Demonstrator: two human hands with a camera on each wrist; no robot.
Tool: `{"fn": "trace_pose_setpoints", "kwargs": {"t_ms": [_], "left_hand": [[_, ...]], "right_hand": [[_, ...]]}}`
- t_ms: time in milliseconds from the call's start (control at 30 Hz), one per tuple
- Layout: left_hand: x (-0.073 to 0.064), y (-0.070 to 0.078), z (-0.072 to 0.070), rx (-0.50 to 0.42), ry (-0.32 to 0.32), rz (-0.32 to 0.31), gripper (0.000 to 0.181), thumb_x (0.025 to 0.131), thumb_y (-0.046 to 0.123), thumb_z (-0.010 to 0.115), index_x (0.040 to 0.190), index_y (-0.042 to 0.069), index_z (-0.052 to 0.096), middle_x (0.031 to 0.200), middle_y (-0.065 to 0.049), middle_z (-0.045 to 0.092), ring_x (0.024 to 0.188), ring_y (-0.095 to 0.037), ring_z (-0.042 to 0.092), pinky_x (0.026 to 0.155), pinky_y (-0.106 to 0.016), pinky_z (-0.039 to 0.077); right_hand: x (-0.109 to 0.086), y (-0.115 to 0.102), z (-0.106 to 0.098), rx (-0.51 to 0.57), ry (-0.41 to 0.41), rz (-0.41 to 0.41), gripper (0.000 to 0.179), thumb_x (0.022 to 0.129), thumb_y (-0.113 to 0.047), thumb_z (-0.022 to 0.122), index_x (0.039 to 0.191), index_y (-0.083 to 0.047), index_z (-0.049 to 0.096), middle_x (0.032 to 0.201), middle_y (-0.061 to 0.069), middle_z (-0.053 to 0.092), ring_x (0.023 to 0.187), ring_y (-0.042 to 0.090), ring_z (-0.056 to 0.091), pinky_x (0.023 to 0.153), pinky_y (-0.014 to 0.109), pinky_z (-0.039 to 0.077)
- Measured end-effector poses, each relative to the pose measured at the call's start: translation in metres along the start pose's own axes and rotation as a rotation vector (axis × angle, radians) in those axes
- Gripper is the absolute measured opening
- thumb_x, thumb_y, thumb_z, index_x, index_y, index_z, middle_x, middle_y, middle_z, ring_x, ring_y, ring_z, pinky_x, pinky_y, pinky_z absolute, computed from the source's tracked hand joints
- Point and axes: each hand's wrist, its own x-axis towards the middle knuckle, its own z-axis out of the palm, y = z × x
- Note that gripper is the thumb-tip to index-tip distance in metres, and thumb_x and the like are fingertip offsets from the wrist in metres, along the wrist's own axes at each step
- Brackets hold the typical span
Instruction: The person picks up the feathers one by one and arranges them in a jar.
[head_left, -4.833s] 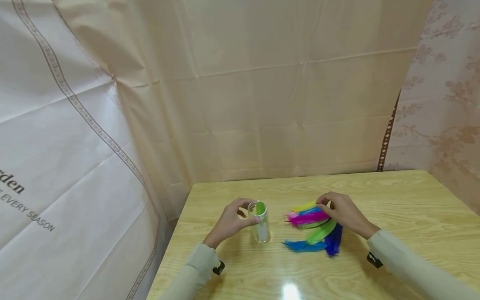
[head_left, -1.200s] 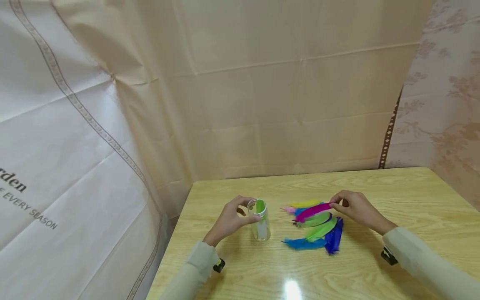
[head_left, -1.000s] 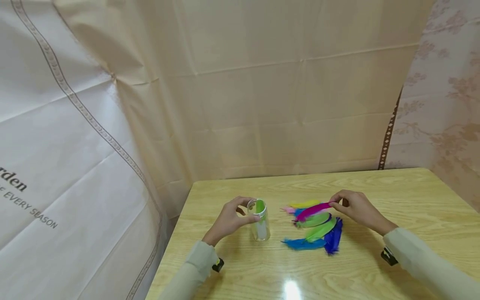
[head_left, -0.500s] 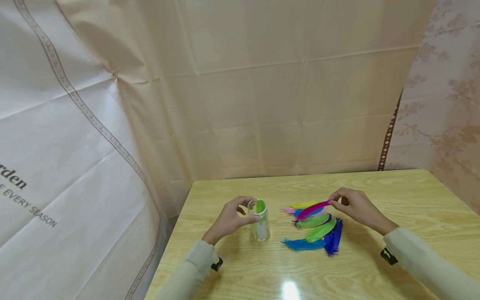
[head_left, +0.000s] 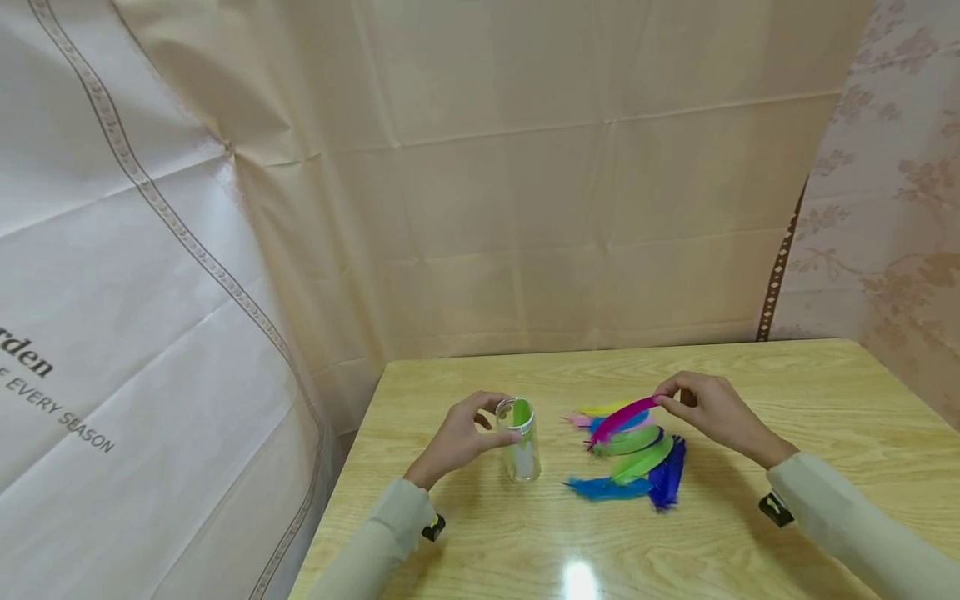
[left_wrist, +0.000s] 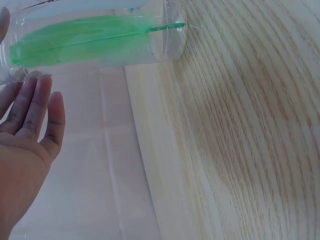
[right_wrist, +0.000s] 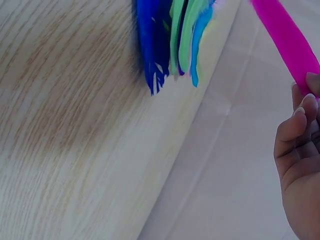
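Observation:
My left hand holds a clear glass jar near its rim, thumb on the near side and fingers behind. Upright on the table, the jar has a green feather inside, its quill toward the bottom, and something whitish beside it. Between thumb and fingertips my right hand pinches the broad end of a magenta feather, whose quill end slopes down left over the pile. Under and around it lie green feathers, dark blue feathers, a blue feather, a yellow feather and a pink one.
Everything stands on a light wood-grain table. Behind it hangs a beige cloth, with a white printed cloth at the left and a floral one at the right. A light glare shows at the front.
My right hand has taken the magenta feather by its end, drawn it rightward, then raised that end a little off the pile. The left hand and jar have stayed put.

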Motion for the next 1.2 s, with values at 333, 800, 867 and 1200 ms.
{"fn": "trace_pose_setpoints", "kwargs": {"t_ms": [333, 800, 867, 1200], "left_hand": [[0.0, 0.001, -0.001, -0.016, -0.001, -0.005, 0.055, 0.088, 0.042, 0.083, 0.136, 0.026, 0.063, 0.124, 0.006, 0.065, 0.109, -0.014, 0.059, 0.093, -0.049, 0.053], [0.0, 0.002, -0.001, -0.042, -0.002, -0.006, 0.054, 0.087, 0.041, 0.083, 0.135, 0.025, 0.064, 0.123, 0.007, 0.065, 0.109, -0.016, 0.059, 0.094, -0.055, 0.052], [0.0, 0.002, -0.001, -0.042, -0.002, -0.005, 0.054, 0.087, 0.041, 0.083, 0.135, 0.025, 0.064, 0.123, 0.007, 0.065, 0.109, -0.016, 0.059, 0.094, -0.055, 0.052], [0.0, 0.001, -0.001, -0.038, -0.003, -0.007, 0.053, 0.087, 0.041, 0.083, 0.134, 0.026, 0.064, 0.122, 0.007, 0.065, 0.109, -0.015, 0.058, 0.093, -0.052, 0.052]], "right_hand": [[0.005, -0.009, -0.002, 0.003, 0.03, -0.027, 0.007, 0.095, -0.011, 0.076, 0.096, -0.017, 0.075, 0.071, -0.011, 0.057, 0.059, 0.004, 0.046, 0.05, 0.024, 0.041], [0.013, -0.018, -0.005, 0.001, 0.061, -0.055, 0.008, 0.094, -0.01, 0.076, 0.097, -0.018, 0.075, 0.07, -0.01, 0.056, 0.058, 0.005, 0.046, 0.05, 0.023, 0.04], [0.014, -0.02, -0.005, 0.01, 0.058, -0.047, 0.007, 0.095, -0.012, 0.076, 0.097, -0.018, 0.075, 0.07, -0.009, 0.056, 0.058, 0.005, 0.046, 0.05, 0.023, 0.04], [0.018, -0.028, -0.006, 0.024, 0.071, -0.032, 0.004, 0.096, -0.013, 0.075, 0.097, -0.017, 0.075, 0.068, -0.01, 0.053, 0.058, 0.008, 0.045, 0.05, 0.024, 0.039]]}}
